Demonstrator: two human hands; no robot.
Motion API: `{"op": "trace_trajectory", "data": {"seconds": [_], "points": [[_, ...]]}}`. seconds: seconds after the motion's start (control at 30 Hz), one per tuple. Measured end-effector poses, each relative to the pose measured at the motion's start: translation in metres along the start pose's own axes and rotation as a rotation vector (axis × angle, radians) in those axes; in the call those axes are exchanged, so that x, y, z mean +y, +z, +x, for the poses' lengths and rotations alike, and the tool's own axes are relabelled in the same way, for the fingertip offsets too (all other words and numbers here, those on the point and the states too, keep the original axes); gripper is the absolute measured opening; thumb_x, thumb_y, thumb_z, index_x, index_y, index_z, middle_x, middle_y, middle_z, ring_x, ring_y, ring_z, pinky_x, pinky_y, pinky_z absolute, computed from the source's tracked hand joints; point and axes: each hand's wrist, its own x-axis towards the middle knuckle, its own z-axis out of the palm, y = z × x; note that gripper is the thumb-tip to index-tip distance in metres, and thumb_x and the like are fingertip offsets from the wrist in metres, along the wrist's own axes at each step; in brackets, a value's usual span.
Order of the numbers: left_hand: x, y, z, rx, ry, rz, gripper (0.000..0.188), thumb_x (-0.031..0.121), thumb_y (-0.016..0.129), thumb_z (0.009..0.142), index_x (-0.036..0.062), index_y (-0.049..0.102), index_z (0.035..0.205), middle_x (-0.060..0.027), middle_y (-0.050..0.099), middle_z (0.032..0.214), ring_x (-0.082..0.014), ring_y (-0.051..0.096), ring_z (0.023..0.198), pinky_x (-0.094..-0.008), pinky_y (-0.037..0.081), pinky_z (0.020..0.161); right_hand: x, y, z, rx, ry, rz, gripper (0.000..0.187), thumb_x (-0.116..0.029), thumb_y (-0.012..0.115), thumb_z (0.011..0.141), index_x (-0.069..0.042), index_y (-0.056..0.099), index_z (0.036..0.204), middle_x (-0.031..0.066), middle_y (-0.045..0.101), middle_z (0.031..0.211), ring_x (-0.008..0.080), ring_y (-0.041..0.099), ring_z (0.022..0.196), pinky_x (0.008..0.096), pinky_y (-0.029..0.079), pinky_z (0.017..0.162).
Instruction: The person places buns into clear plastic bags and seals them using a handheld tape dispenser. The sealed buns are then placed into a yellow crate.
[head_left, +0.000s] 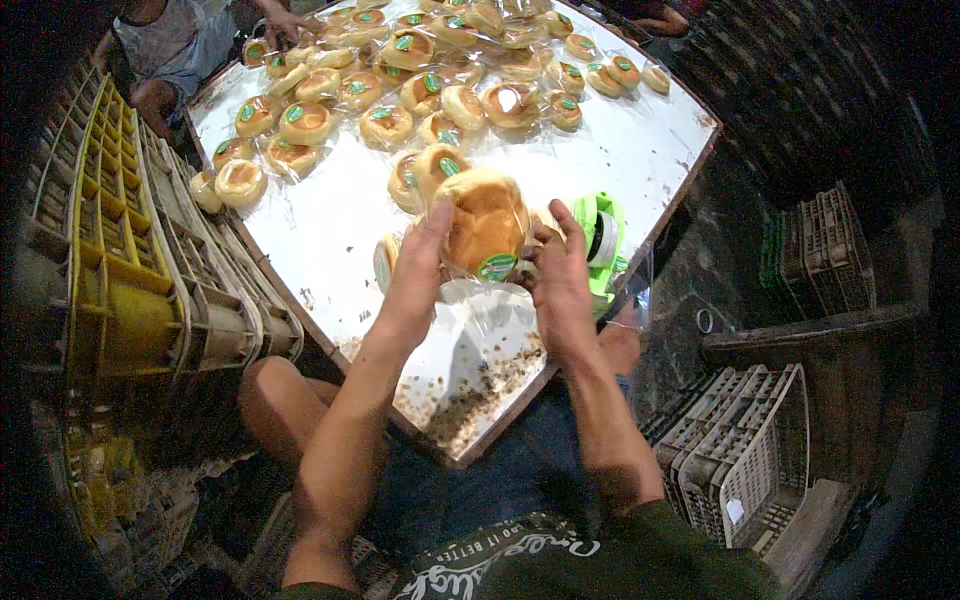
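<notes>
A round golden bun in a clear plastic bag [487, 222] with a green sticker is held up above the white table [640, 140]. My left hand [418, 270] grips its left side. My right hand [560, 275] holds the bag's right side and its loose open end, which hangs down over the table's near corner. A green tape dispenser [602, 240] stands just right of my right hand. Several more bagged buns [420, 175] lie right behind the held one.
Many bagged buns [400, 70] cover the far half of the table. Crumbs [480, 385] litter the near corner. Yellow and white crates [120, 250] stack at the left, grey crates [745, 450] at the lower right. Another person [170, 50] sits at the far left.
</notes>
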Motion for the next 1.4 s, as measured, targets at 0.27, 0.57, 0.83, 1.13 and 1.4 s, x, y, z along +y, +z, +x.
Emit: {"op": "trace_trajectory", "data": {"seconds": [0.27,0.57,0.83,1.13,1.4], "points": [[-0.003,0.003,-0.021,0.138,0.095,0.254,0.048,0.047,0.044,0.102,-0.0002,0.049,0.111,-0.0087,0.055,0.099,-0.0147,0.053,0.095,-0.0299,0.045,0.086,-0.038,0.009,-0.009,-0.011,-0.003,-0.078,0.022,-0.014,0.056,0.097,-0.003,0.052,0.116,0.0065,0.057,0.107,0.0159,0.057,0.097,0.0306,0.048,0.089],[-0.014,0.022,-0.043,0.141,0.273,0.267,0.035,0.036,0.042,0.104,0.0039,0.057,0.099,-0.0029,0.057,0.085,-0.0101,0.053,0.080,-0.0272,0.045,0.075,-0.019,0.026,-0.047,0.066,-0.243,-0.325,0.019,-0.020,0.057,0.098,-0.002,0.057,0.106,0.0041,0.059,0.096,0.0121,0.055,0.091,0.0268,0.046,0.085],[-0.022,0.024,-0.056,0.224,0.656,0.249,0.021,0.018,0.047,0.099,-0.0006,0.054,0.093,-0.0119,0.062,0.097,-0.0169,0.058,0.089,-0.0309,0.047,0.085,-0.003,0.033,-0.056,0.162,-0.766,-0.527,0.019,-0.018,0.060,0.096,0.000,0.058,0.104,0.0125,0.066,0.103,0.0236,0.067,0.090,0.0344,0.055,0.075],[0.002,0.015,-0.053,0.417,0.909,0.795,0.015,0.016,0.062,0.093,0.0030,0.056,0.088,-0.0149,0.054,0.125,-0.0322,0.037,0.128,-0.0448,0.027,0.108,-0.014,0.015,-0.028,0.275,-0.650,-0.612,0.022,-0.019,0.048,0.102,0.002,0.056,0.100,0.0182,0.063,0.116,0.0271,0.058,0.109,0.0377,0.043,0.099],[0.027,0.028,-0.027,0.205,0.666,0.358,0.024,0.026,0.044,0.105,0.0039,0.047,0.098,-0.0057,0.061,0.086,-0.0118,0.059,0.076,-0.0271,0.050,0.073,-0.045,0.034,-0.012,0.076,-0.349,-0.029,0.023,-0.021,0.048,0.103,-0.001,0.055,0.108,0.0142,0.064,0.107,0.0205,0.064,0.096,0.0346,0.051,0.087]]}}
